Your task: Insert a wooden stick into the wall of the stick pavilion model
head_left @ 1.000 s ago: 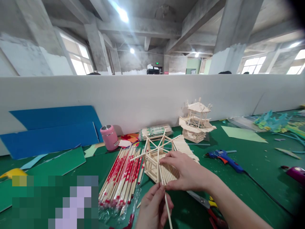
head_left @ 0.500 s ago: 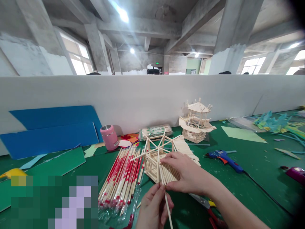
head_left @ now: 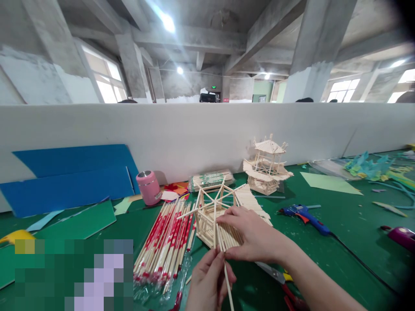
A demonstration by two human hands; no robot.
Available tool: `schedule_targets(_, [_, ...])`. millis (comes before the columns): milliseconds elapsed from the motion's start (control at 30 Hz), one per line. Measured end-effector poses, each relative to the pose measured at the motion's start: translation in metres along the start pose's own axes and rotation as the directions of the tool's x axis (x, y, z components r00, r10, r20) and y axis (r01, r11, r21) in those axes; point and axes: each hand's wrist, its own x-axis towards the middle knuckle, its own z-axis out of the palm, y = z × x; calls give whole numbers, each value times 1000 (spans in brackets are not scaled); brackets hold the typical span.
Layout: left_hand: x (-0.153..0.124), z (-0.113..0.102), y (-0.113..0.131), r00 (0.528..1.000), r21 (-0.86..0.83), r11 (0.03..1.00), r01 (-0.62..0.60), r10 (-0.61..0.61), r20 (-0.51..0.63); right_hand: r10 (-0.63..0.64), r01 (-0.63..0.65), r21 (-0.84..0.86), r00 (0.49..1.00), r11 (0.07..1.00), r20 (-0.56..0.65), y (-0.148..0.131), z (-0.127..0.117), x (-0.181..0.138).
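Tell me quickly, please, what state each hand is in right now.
Left hand: closed, pinching a thin wooden stick.
Right hand: curved over the stick frame, touching it; whether it grips cannot be told.

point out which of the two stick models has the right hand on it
The nearer, unfinished-looking stick frame with spokes on top: the right hand rests on it. The tiered stick pagoda stands farther back, untouched.

The stick frame point(head_left: 204, 231) is pale cream, matching the small pagoda point(head_left: 267, 173). Red-and-white patterning bands the bundled sticks point(head_left: 164, 242). The bench point(head_left: 353, 222) is deep green, the flask point(head_left: 148, 189) pink, the glue gun point(head_left: 313, 221) blue with a red-orange trigger point(head_left: 302, 218).
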Motion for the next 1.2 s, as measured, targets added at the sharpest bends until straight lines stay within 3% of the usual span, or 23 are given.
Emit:
schedule_targets(567, [3, 0, 1, 1000, -32, 999, 6, -6, -2, -11, 10, 28, 999, 1000, 43, -1, -6, -1])
schedule_targets(1200, [3, -2, -1, 999, -67, 998, 3, 0, 50, 9, -9, 38, 1000, 999, -10, -2, -1, -4])
